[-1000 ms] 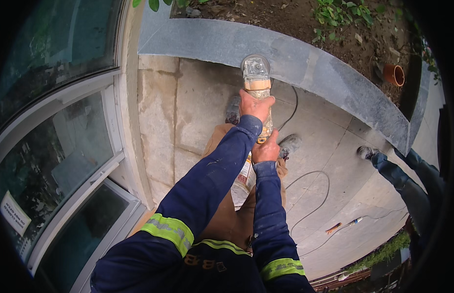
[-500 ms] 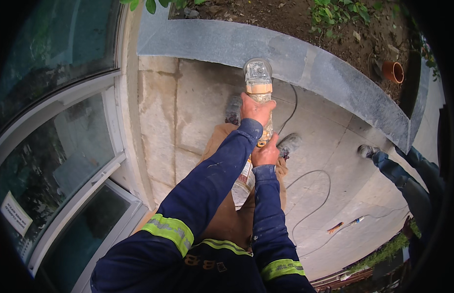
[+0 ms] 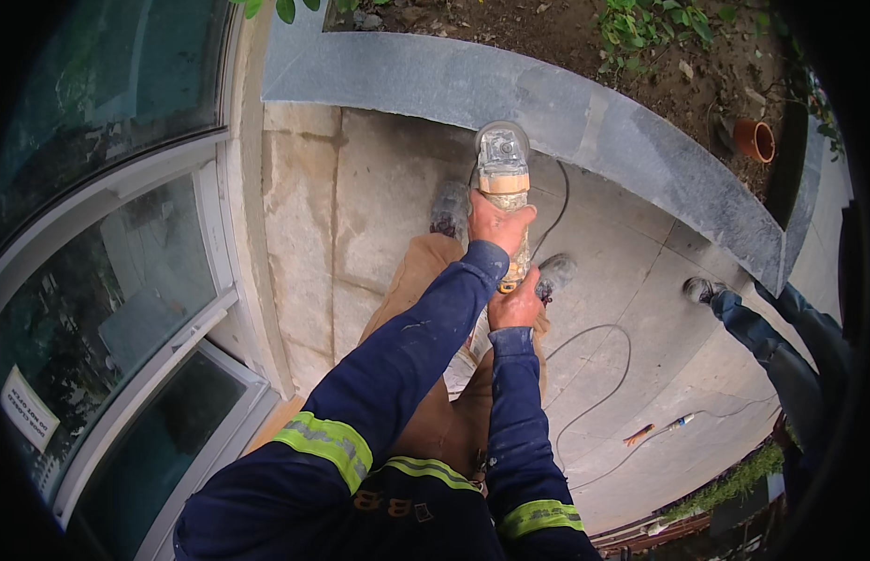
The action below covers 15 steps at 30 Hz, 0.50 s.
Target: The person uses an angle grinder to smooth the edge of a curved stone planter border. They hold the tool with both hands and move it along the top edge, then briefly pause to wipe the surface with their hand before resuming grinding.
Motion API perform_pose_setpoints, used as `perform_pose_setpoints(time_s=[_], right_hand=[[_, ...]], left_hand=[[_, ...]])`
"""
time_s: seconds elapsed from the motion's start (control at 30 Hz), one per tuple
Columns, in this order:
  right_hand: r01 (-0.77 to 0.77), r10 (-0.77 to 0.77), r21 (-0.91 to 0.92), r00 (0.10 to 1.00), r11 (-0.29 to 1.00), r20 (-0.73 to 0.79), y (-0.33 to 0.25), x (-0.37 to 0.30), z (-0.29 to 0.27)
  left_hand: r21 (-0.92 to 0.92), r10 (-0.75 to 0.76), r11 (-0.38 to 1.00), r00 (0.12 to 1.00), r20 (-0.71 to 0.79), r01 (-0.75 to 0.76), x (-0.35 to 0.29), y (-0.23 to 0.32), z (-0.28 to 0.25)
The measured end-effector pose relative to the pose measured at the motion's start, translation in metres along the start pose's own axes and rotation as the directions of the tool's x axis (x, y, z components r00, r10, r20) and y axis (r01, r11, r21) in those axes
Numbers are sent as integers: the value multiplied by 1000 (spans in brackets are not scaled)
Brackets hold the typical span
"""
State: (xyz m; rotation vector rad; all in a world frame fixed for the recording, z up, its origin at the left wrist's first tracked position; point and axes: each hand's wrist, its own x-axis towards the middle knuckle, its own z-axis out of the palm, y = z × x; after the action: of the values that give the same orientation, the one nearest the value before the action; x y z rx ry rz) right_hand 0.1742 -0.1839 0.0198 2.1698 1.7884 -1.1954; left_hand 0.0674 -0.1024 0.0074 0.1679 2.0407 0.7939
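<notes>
An angle grinder [image 3: 505, 179], dusty with yellow parts, points away from me with its round disc [image 3: 503, 136] at the front edge of a grey stone ledge [image 3: 388, 77]. My left hand [image 3: 496, 222] is wrapped round the body behind the grinder's head. Farther back, my right hand [image 3: 517, 304] grips the rear end of the same tool. Whether the disc touches the stone or sits just off it, I cannot tell. A dark power cord [image 3: 558, 206] shows to the right of the grinder.
Glass doors [image 3: 164, 252] stand along my left. Beyond the ledge lies a soil bed [image 3: 538, 37] with plants and a terracotta pot [image 3: 754, 140]. Cable [image 3: 626, 360] loops over the tiled floor near a cord connector [image 3: 678, 424]. Another person's legs [image 3: 767, 337] are at right.
The grinder and both hands have shifted slightly toward me and a little to the right. Both hands keep their hold. The other person's foot is nearly where it was.
</notes>
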Motion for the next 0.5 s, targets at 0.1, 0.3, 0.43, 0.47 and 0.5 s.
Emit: perform_pose_setpoints(time_s=[0.1,0.3,0.43,0.47,0.5], right_hand=[[39,-36,38,996,998,-84,9,-8,6],[14,-13,30,998,999,-58,11,-2,10],[15,-14,30,999,999,-37,9,-3,12],[31,-28,49,998,998,-62,11,-7,13],[47,-42,66,995,997,-87,12,-10,13]], left_hand=[[28,-24,999,1000,7,23,-8,1,1],[-4,15,1000,1000,15,-15,-1,-2,5],[-4,10,1000,1000,0,-10,-1,-7,0],[-14,6,1000,1000,-1,-6,-3,-10,-1],[-18,4,1000,1000,5,-4,-5,-12,-1]])
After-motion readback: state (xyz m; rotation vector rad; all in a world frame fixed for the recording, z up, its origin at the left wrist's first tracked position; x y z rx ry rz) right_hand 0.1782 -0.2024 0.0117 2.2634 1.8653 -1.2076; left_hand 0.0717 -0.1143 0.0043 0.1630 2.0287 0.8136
